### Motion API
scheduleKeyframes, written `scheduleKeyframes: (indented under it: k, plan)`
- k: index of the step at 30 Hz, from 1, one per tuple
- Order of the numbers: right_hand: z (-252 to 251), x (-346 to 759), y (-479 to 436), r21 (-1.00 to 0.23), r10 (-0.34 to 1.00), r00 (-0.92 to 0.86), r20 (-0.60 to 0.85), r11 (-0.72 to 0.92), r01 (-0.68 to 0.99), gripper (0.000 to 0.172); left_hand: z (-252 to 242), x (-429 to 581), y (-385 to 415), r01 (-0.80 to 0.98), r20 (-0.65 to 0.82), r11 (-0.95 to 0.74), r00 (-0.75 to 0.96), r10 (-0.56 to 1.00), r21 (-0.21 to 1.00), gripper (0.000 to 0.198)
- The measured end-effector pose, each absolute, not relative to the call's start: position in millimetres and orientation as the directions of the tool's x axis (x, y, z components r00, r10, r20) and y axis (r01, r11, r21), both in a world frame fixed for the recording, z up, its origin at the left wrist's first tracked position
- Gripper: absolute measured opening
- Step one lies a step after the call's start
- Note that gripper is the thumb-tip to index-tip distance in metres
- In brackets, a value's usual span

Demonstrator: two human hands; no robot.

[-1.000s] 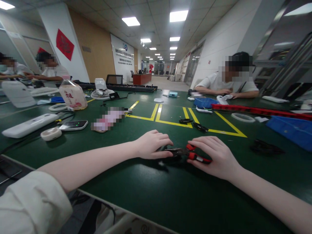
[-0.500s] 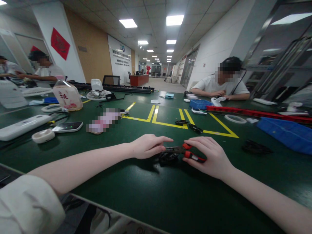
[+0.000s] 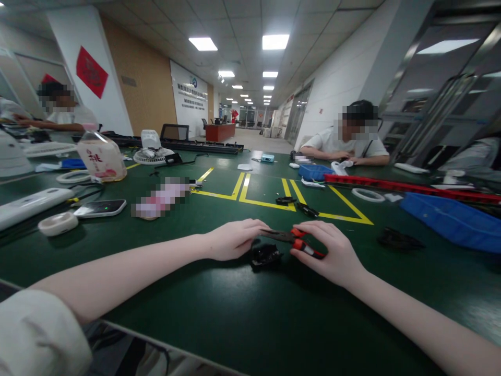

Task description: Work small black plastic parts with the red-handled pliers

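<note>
My right hand is closed around the handles of red-and-black pliers, whose jaws point left. At the jaw tips, the fingers of my left hand are pressed together; whatever lies between them is hidden. Just below the jaws, a small black plastic part rests on the green table. Its left edge lies close to my left fingers, and I cannot tell whether they touch.
Several small black parts, one of them a dark piece at right, lie around yellow tape lines. A blue bin stands at right. A phone, a drink bottle and a white fan are at left. A co-worker sits opposite.
My left fingers have closed together at the jaw tips, where the index finger was stretched out before. The black part below now shows more clearly. The view has shifted slightly.
</note>
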State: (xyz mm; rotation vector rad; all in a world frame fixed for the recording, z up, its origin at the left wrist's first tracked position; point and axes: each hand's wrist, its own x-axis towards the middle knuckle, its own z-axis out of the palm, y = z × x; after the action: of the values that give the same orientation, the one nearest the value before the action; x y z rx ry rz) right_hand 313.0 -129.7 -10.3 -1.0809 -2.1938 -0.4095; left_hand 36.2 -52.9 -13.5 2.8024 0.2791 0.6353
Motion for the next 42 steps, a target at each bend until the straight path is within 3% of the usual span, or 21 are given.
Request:
scheduleKeyframes:
  k: [4,7,13,17,25,33,42]
  plan:
    - [-14,314,-129,-0.027,0.600,-0.444,0.665,0.614,0.789,0.039,-10,40,-51,0.016,0.288,-0.977,0.954,0.078,0.212,0.064]
    - [-15,314,-129,-0.036,0.607,-0.441,0.661,0.612,0.790,0.039,-9,41,-52,-0.011,0.235,-0.987,0.972,0.027,0.159,0.063]
    - [-15,315,-128,-0.028,0.608,-0.451,0.653,0.615,0.788,0.039,-11,38,-55,0.048,0.362,-0.998,0.930,0.059,0.040,0.038]
    - [-14,315,-128,-0.019,0.603,-0.450,0.659,0.611,0.791,0.037,-14,38,-55,0.109,0.394,-0.993,0.915,0.084,-0.041,0.039]
    - [-5,315,-128,-0.020,0.647,-0.432,0.628,0.569,0.822,0.035,-18,39,-53,0.211,0.389,-0.977,0.904,0.178,-0.043,0.024]
    - [-6,320,-123,0.010,0.645,-0.505,0.574,0.610,0.792,0.036,-19,36,-46,0.230,0.416,-0.967,0.894,0.166,-0.109,0.030]
    - [-6,319,-123,0.034,0.648,-0.483,0.589,0.577,0.816,0.036,-15,31,-40,0.236,0.399,-0.967,0.899,0.181,-0.093,0.026]
